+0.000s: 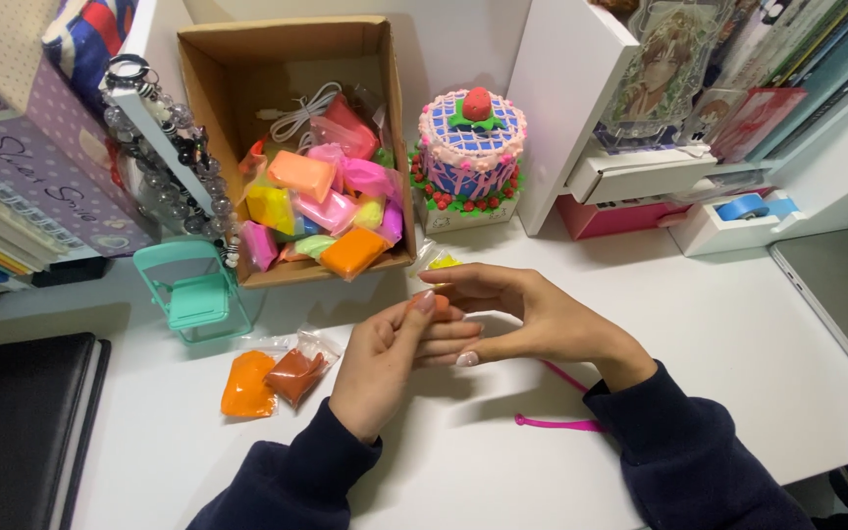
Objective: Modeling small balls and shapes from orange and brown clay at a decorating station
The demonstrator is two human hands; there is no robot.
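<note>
A wide, smooth white desk (718, 324) fills the view, seen from above. At its back stands an open brown cardboard box (213, 118) packed with soft, glossy plastic packets of modelling clay (331, 211) in orange, pink, yellow and green. Beside the box sits a small round model cake (471, 147) with blue and pink lattice icing and a red berry on top. A mint-green miniature folding chair (195, 290) stands left of the box. Near the front lie two crinkled clear bags, one holding bright orange clay (245, 385), one rust-brown clay (296, 375). A thin pink plastic tool (561, 422) lies under the right wrist. Both dark sleeves meet at centre: the left hand (385, 358) curls closed, pinching a small orange-brown lump of clay (436, 304) between thumb and fingertips, while the right hand (527, 314) cups half-open against it, fingers touching the lump. Kneading such soft clay likely goes best with slow, even pressure and rolling between both palms.
</note>
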